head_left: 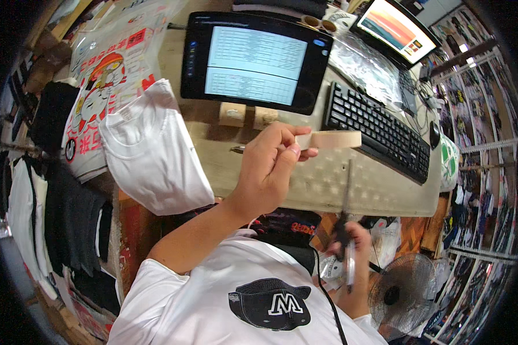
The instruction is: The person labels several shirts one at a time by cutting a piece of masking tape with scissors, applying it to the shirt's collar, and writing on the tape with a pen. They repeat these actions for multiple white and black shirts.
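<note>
Over the table, my left hand [267, 164] pinches a small pale wooden block [335, 140] between thumb and fingers, its long end pointing right. Lower down on the right, in front of the table's near edge, my right hand [357, 241] is closed round a long thin tool with a black handle [341, 234]. Its narrow dark shaft points up; motion blur hides its exact kind. Two similar wooden blocks [232, 114] sit under the near edge of a large tablet [256, 63] that shows a list. A black keyboard [380, 132] lies right of my left hand.
A folded white T-shirt [155, 149] lies on the table's left, beside printed plastic bags [101, 92]. A monitor [397, 29], clear plastic wrapping [368, 60] and a mouse [434, 134] are at the right. Below stands a fan [403, 293]; shelves of clothes [483, 144] line the right.
</note>
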`<state>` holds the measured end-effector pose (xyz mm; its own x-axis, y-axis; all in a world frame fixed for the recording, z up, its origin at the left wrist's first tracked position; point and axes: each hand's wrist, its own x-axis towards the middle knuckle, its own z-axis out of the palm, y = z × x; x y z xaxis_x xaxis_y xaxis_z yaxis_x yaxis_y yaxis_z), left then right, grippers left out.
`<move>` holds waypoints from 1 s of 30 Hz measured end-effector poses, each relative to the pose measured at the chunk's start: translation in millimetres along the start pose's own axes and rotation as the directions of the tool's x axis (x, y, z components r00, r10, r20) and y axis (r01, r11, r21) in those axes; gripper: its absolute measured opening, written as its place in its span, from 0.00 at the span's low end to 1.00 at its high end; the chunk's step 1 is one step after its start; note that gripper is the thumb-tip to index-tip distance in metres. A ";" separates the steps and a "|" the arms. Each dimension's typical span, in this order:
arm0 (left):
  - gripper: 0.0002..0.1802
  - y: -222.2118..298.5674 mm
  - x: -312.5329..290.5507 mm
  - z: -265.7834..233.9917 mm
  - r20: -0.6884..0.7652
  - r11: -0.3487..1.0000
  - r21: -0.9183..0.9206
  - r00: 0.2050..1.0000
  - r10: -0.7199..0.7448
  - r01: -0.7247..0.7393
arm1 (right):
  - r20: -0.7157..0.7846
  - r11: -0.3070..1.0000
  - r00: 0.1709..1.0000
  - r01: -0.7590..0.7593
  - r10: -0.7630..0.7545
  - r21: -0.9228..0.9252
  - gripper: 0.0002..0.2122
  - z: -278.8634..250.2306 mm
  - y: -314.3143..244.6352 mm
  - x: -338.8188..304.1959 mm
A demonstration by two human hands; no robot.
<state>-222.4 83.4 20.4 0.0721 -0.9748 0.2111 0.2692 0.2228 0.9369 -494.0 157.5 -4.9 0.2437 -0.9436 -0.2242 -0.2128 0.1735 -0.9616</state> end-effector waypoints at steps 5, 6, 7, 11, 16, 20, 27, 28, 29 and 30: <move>0.05 3.3 5.2 22.2 -0.006 0.998 -0.062 0.999 0.034 -0.034 | 0.239 0.985 0.970 -0.007 -0.034 0.172 0.19 41.2 -14.4 -2.0; 0.05 3.0 4.2 24.0 0.002 0.998 -0.041 0.999 0.040 -0.040 | 0.226 0.980 0.973 -0.007 -0.039 0.198 0.19 44.6 -15.3 -2.0; 0.04 2.4 3.3 25.8 0.009 0.999 -0.020 0.999 0.046 -0.045 | 0.213 0.975 0.976 -0.006 -0.043 0.224 0.18 47.2 -15.8 -2.0; 0.04 -6.2 -3.7 30.2 0.041 0.990 0.098 0.994 0.099 -0.103 | 0.210 0.968 0.977 -0.036 -0.018 0.250 0.18 50.3 -12.8 -0.9; 0.05 -20.4 -10.0 36.0 0.085 0.972 0.195 0.990 0.116 -0.131 | 0.089 0.978 0.995 -0.053 0.036 0.201 0.16 56.5 -11.4 -8.7; 0.06 -34.4 -5.9 37.6 0.171 0.859 0.439 0.963 0.208 -0.263 | -0.286 0.993 0.955 0.102 -0.081 0.058 0.13 49.2 -4.5 -19.3; 0.08 -28.9 -14.9 17.5 0.292 0.838 0.492 0.952 0.097 -0.236 | -0.395 0.823 0.907 -0.110 -0.145 -0.557 0.09 -50.5 29.6 4.5; 0.06 -30.0 -13.7 -3.5 0.184 0.734 0.570 0.928 0.324 -0.370 | -0.361 0.690 0.923 -0.176 -0.133 -0.703 0.09 -50.8 12.8 9.6; 0.05 -8.1 -5.3 -41.9 0.157 0.708 0.600 0.922 0.353 -0.373 | -0.382 0.685 0.917 -0.205 -0.115 -0.699 0.08 -58.3 15.3 11.3; 0.04 6.1 -1.1 -89.6 0.169 0.549 0.786 0.952 0.254 -0.286 | -0.396 0.678 0.914 -0.235 -0.089 -0.696 0.09 -60.7 10.6 12.7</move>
<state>-134.8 86.8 0.9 -0.0255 -0.8732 0.4866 -0.6274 0.3930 0.6723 -550.6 130.2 -8.4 -0.1325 -0.9895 -0.0568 -0.8604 0.1433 -0.4890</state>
